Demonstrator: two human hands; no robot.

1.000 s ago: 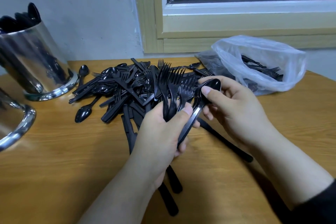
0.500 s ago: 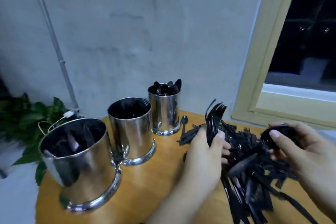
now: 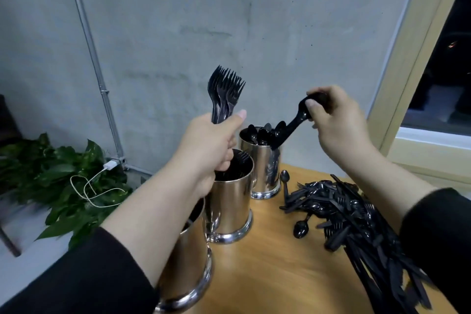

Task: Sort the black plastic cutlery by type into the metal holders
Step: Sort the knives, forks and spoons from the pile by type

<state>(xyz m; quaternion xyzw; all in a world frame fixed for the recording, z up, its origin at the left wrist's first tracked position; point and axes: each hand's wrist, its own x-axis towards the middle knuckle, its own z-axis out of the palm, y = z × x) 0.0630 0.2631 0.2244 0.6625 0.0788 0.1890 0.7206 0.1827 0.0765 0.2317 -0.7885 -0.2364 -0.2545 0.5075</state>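
From the head camera, the left hand (image 3: 204, 145) was raised above the middle shiny metal cylinder holder (image 3: 230, 201), its fingers and thumb curled tight round the handles of a bunch of black plastic forks (image 3: 224, 94) that stood upright with the tines fanned at the top; more dark cutlery showed inside that holder below the hand. The right hand (image 3: 336, 122) reached across to the far shiny metal cylinder holder (image 3: 265, 168), pinching the bowl end of a single black plastic spoon (image 3: 295, 122) between thumb and fingers, the spoon tilted with its handle end down at that holder's rim among the spoon bowls already standing there. So both grips were clamped, the left on the forks, the right on the spoon. A third, nearest metal cylinder holder (image 3: 188, 270) stood at the bench's front left edge, partly hidden behind the left forearm in its black sleeve. The three holders stood in a line on the round wooden bench (image 3: 275, 270). To the right lay a loose heap of unsorted black plastic cutlery (image 3: 356, 222), with one stray spoon (image 3: 285, 178) lying just beside the far holder's base. Behind stood a grey concrete wall (image 3: 178, 20), with green leafy plants (image 3: 58, 173) and a white charging cable (image 3: 94, 188) on the floor at left, and a pale wooden window frame (image 3: 418, 41) at right.
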